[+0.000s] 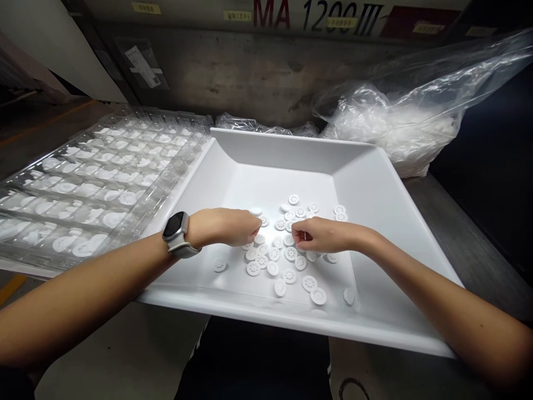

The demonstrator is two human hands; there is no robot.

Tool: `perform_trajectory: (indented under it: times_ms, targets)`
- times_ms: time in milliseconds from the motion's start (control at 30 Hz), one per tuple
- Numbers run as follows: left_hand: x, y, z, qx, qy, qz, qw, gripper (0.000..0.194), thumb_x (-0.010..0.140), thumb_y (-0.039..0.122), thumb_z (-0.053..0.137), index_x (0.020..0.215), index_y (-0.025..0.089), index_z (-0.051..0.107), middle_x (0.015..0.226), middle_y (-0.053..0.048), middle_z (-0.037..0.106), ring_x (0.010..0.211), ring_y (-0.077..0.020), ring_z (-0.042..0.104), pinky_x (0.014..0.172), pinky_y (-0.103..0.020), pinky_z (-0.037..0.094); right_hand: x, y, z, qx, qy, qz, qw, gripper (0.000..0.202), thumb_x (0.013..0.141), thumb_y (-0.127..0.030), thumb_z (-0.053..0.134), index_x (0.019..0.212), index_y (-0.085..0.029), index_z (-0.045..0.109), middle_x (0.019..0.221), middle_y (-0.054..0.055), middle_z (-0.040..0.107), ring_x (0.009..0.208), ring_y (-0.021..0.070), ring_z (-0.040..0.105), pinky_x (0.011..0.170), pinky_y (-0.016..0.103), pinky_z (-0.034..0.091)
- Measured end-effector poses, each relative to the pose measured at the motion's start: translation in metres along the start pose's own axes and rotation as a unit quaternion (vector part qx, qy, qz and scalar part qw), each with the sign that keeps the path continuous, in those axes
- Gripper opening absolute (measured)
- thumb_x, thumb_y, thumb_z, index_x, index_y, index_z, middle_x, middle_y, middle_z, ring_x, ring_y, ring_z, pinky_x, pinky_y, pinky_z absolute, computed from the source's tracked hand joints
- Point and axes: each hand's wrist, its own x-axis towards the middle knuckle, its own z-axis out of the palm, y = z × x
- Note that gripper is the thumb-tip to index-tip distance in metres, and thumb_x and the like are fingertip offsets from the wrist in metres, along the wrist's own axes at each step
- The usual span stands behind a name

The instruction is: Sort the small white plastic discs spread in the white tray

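Many small white plastic discs (290, 253) with spoke-like cut-outs lie loose on the floor of a white tray (283, 151). My left hand (235, 226), with a watch on its wrist, is over the left side of the pile. Its fingers are closed, and one spoked disc (264, 221) shows at their tips. On the other side, my right hand (318, 233) has its fingers curled into a pinch low among the discs. Whether a disc sits in that pinch is hidden. Several discs touch or overlap around both hands.
Left of the tray, a clear compartmented blister tray (139, 214) holds white parts in rows. A clear plastic bag (391, 125) of white pieces stands at the back right. Behind rises a machine panel (250, 66). The white tray's raised walls surround the discs.
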Motion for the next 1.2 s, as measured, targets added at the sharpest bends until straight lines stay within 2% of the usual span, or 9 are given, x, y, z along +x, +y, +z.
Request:
perform_trajectory:
  times_ms: [200, 333, 467, 633, 867, 1000, 1200]
  targets:
    - [-0.004, 0.014, 0.003, -0.034, -0.018, 0.066, 0.997, 0.026, 0.093, 0.037, 0.047, 0.082, 0.015, 0.056, 0.068, 0.003, 0.051, 0.051, -0.0076, 0.041, 0.049, -0.022, 0.037, 0.006, 0.002, 0.004, -0.006, -0.016, 0.007, 1.000, 0.020, 0.092, -0.035, 0.054, 0.093, -0.016, 0.058, 0.084, 0.000, 0.058, 0.066, 0.0106, 0.053, 0.059, 0.025, 0.047]
    - [-0.003, 0.022, 0.013, -0.048, -0.029, 0.088, 0.995, 0.023, 0.092, 0.035, 0.047, 0.085, 0.015, 0.056, 0.071, 0.003, 0.052, 0.051, -0.0072, 0.041, 0.048, -0.022, 0.037, 0.005, 0.002, 0.005, -0.025, -0.016, 0.024, 0.999, 0.019, 0.091, -0.034, 0.056, 0.092, -0.015, 0.058, 0.083, 0.000, 0.057, 0.065, 0.0103, 0.053, 0.058, 0.025, 0.046]
    - [0.000, 0.026, 0.020, -0.042, -0.014, 0.096, 0.994, 0.023, 0.093, 0.034, 0.046, 0.085, 0.015, 0.056, 0.071, 0.003, 0.052, 0.053, -0.0083, 0.042, 0.051, -0.024, 0.039, 0.000, -0.001, 0.002, -0.042, 0.006, 0.039, 0.998, 0.020, 0.091, -0.035, 0.056, 0.088, -0.015, 0.057, 0.078, -0.001, 0.055, 0.060, 0.0091, 0.049, 0.054, 0.023, 0.044]
    - [0.000, 0.023, 0.018, -0.035, -0.004, 0.096, 0.995, 0.022, 0.092, 0.033, 0.046, 0.084, 0.015, 0.056, 0.071, 0.003, 0.052, 0.053, -0.0082, 0.042, 0.051, -0.023, 0.038, -0.009, -0.004, -0.007, -0.038, 0.047, 0.029, 0.998, 0.020, 0.092, -0.035, 0.053, 0.086, -0.016, 0.055, 0.075, -0.002, 0.053, 0.057, 0.0082, 0.045, 0.051, 0.022, 0.039]
    - [-0.006, 0.023, 0.009, -0.018, -0.042, 0.058, 0.997, 0.024, 0.093, 0.035, 0.046, 0.084, 0.015, 0.056, 0.069, 0.003, 0.052, 0.051, -0.0077, 0.043, 0.049, -0.023, 0.039, -0.001, -0.008, 0.007, 0.002, -0.012, -0.033, 0.999, 0.018, 0.091, -0.033, 0.055, 0.087, -0.015, 0.056, 0.076, -0.002, 0.055, 0.059, 0.0087, 0.049, 0.051, 0.021, 0.041]
    - [-0.009, 0.025, 0.008, -0.009, -0.070, 0.030, 0.997, 0.024, 0.092, 0.035, 0.048, 0.084, 0.015, 0.057, 0.071, 0.002, 0.055, 0.053, -0.0081, 0.046, 0.052, -0.024, 0.042, 0.002, -0.010, 0.015, -0.020, 0.001, -0.031, 0.999, 0.021, 0.093, -0.034, 0.052, 0.085, -0.016, 0.056, 0.072, -0.003, 0.052, 0.055, 0.0079, 0.045, 0.049, 0.021, 0.039]
    - [-0.009, 0.025, 0.009, -0.005, -0.068, 0.023, 0.997, 0.024, 0.093, 0.035, 0.047, 0.088, 0.015, 0.058, 0.074, 0.001, 0.056, 0.057, -0.0092, 0.049, 0.055, -0.025, 0.044, 0.002, -0.010, 0.015, -0.047, 0.014, -0.016, 0.999, 0.022, 0.093, -0.035, 0.053, 0.085, -0.015, 0.056, 0.072, -0.003, 0.052, 0.053, 0.0070, 0.042, 0.047, 0.020, 0.037]
